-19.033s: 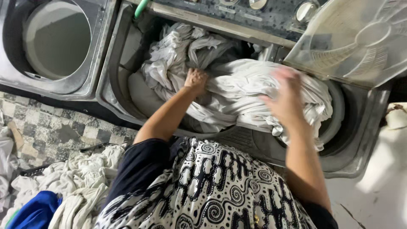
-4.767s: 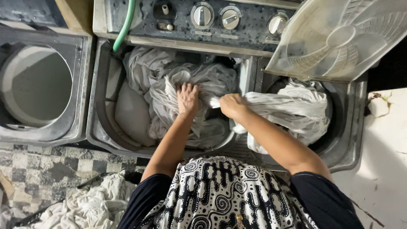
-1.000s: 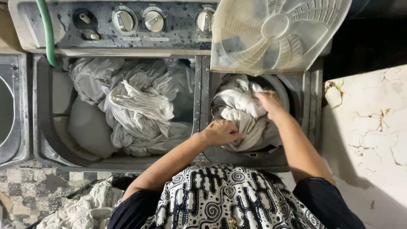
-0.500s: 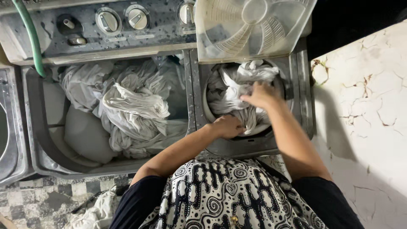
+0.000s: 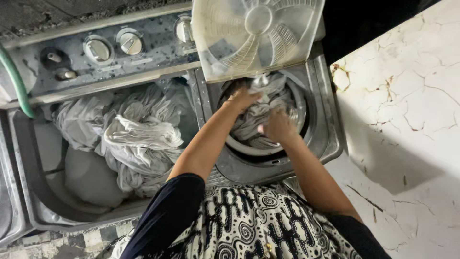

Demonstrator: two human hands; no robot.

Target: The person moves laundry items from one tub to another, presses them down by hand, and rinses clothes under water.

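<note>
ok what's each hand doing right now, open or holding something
Left hand: down on the white cloth in the round spin tub, grip cannot be told.
Right hand: on the same cloth, blurred, grip cannot be told.

Two hands work here, the left hand and the right hand, both in one spin tub. One wash tub lies left of the fingers, holding one heap of pale laundry. Three round dials sit on the panel beyond, with one green hose and one raised translucent lid.
</note>
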